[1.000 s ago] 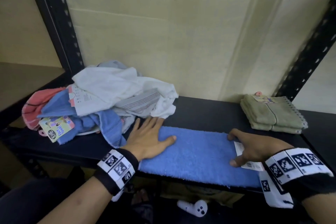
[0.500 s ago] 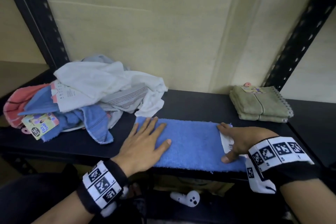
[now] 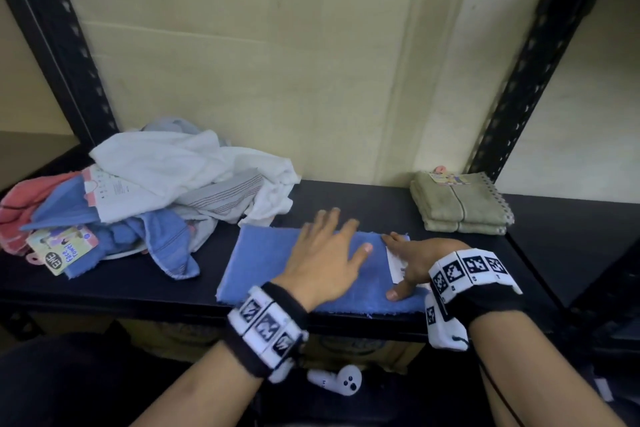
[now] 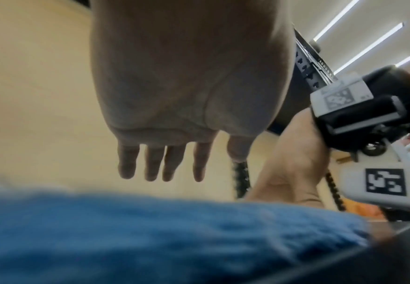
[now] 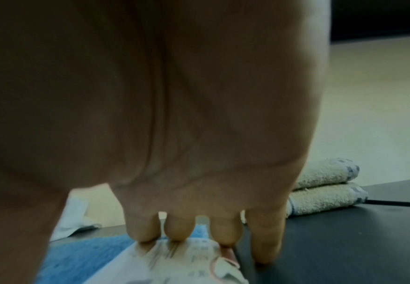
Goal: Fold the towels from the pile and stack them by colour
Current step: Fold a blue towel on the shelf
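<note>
Left wrist band (image 3: 266, 333): black fabric strap carrying white blocks printed with black square-code markers. Right wrist band (image 3: 467, 274): same black strap, white marker blocks, plus a white housing beneath bearing one further marker. Forearms bare; no sleeves visible.

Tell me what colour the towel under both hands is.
Blue towel, seen best in the head view.

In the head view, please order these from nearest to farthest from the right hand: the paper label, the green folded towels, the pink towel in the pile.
From the right hand:
1. Paper label, under its fingers on the blue towel.
2. Green folded towels, behind it, at the back right of the shelf.
3. Pink towel, at the far left end of the pile.
</note>
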